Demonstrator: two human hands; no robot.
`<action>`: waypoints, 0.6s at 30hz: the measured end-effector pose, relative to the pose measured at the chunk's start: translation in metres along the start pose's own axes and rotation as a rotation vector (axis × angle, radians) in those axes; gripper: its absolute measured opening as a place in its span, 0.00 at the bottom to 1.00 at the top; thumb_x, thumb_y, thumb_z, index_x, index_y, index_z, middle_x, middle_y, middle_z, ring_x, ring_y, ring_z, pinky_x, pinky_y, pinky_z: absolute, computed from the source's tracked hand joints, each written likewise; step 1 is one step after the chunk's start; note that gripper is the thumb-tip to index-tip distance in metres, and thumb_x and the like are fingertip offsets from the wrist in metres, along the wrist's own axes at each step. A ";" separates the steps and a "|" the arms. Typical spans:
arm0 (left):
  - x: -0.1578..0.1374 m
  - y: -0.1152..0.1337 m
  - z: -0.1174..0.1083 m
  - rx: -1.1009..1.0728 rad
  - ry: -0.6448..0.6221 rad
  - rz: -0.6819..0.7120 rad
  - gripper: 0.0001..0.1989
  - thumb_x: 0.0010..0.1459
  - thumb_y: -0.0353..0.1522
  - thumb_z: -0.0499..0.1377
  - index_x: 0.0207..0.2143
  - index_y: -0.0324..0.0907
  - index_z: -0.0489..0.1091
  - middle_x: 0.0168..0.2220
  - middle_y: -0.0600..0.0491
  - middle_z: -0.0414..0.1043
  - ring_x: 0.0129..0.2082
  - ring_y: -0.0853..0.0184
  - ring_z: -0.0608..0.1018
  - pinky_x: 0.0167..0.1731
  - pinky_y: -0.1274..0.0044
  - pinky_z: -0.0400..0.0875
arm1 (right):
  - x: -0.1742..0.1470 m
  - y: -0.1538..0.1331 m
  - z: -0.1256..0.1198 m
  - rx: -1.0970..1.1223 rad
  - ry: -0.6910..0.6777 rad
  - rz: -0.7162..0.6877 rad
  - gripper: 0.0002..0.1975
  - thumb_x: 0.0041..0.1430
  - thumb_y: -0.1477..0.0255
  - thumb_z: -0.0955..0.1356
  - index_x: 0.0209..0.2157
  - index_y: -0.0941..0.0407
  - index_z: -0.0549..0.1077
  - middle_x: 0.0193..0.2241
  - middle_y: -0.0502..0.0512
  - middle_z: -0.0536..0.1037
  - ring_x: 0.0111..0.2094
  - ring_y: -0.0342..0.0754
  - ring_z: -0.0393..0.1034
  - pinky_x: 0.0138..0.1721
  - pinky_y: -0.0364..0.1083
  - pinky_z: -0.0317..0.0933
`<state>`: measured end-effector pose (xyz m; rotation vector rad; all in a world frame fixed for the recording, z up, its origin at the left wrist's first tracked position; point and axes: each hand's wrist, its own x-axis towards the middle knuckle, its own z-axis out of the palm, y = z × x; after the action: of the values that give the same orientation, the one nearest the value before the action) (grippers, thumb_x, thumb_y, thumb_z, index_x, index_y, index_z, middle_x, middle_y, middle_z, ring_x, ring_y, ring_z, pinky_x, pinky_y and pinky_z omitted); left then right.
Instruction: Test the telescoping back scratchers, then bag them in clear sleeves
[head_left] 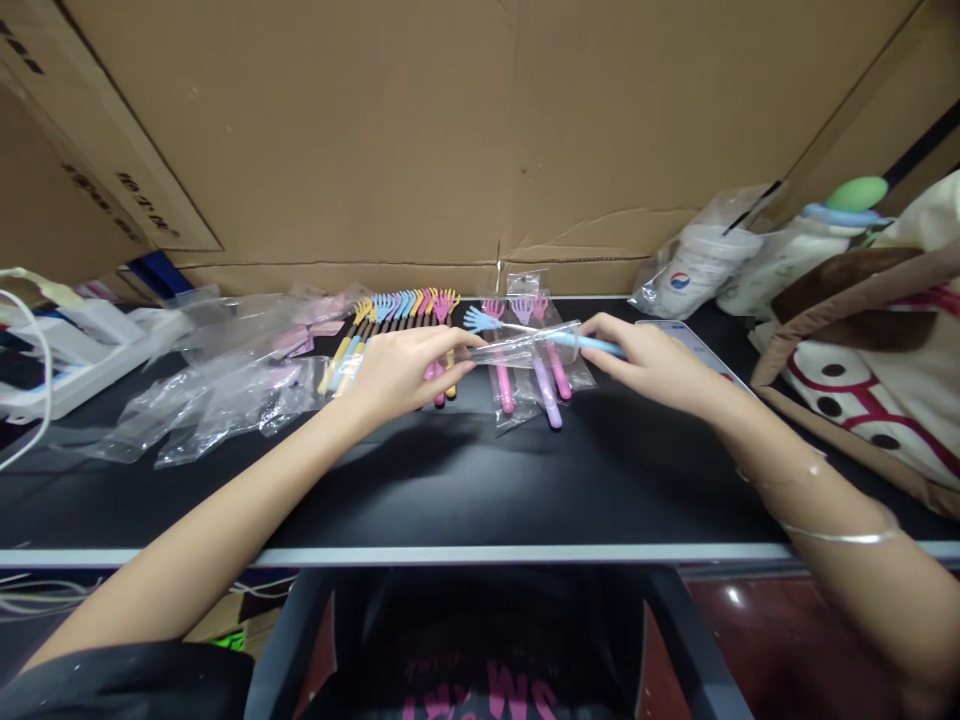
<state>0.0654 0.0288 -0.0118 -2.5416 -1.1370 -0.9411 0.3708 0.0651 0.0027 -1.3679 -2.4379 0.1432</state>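
Note:
In the head view, my right hand (637, 360) is closed on the handle of a blue back scratcher (607, 347), whose hand-shaped head points left. My left hand (412, 370) pinches the left end of a clear plastic sleeve (510, 350). The sleeve stretches between both hands and overlaps the scratcher; how far the scratcher is inside it I cannot tell. Below lie pink and purple back scratchers (545, 385) in clear bags. Beside my left hand, several back scratchers (401, 305) in yellow, blue and pink lie in a row, partly hidden by that hand.
A heap of clear plastic bags (225, 370) lies at left, by a white power strip (112, 365). At right are a phone (694, 350), a white cup (705, 265), a bottle (817, 245) and a fabric bag (870, 350). Cardboard (375, 130) walls the back.

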 end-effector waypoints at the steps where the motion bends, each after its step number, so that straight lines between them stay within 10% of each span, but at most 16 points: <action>1: 0.000 0.000 0.000 -0.009 0.017 0.012 0.10 0.63 0.37 0.55 0.44 0.47 0.72 0.33 0.59 0.78 0.30 0.73 0.78 0.30 0.82 0.63 | -0.008 -0.003 -0.003 0.015 -0.034 -0.009 0.14 0.62 0.60 0.60 0.42 0.53 0.69 0.23 0.49 0.72 0.24 0.46 0.65 0.27 0.43 0.53; 8: 0.001 0.001 -0.003 -0.093 0.079 0.023 0.09 0.63 0.35 0.55 0.42 0.45 0.73 0.36 0.57 0.78 0.29 0.74 0.77 0.30 0.83 0.64 | -0.056 -0.021 0.007 0.195 -0.280 -0.098 0.13 0.65 0.60 0.60 0.46 0.51 0.67 0.39 0.51 0.76 0.37 0.47 0.70 0.38 0.45 0.60; 18: 0.001 0.002 -0.002 -0.022 0.001 0.036 0.10 0.64 0.36 0.54 0.44 0.46 0.72 0.34 0.58 0.78 0.31 0.73 0.78 0.31 0.82 0.64 | -0.058 -0.018 0.025 -0.109 -0.093 -0.251 0.09 0.64 0.68 0.62 0.41 0.54 0.70 0.39 0.55 0.74 0.42 0.50 0.68 0.40 0.48 0.63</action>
<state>0.0660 0.0271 -0.0091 -2.5701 -1.0827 -0.9508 0.3753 0.0079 -0.0306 -1.1063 -2.7058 0.0124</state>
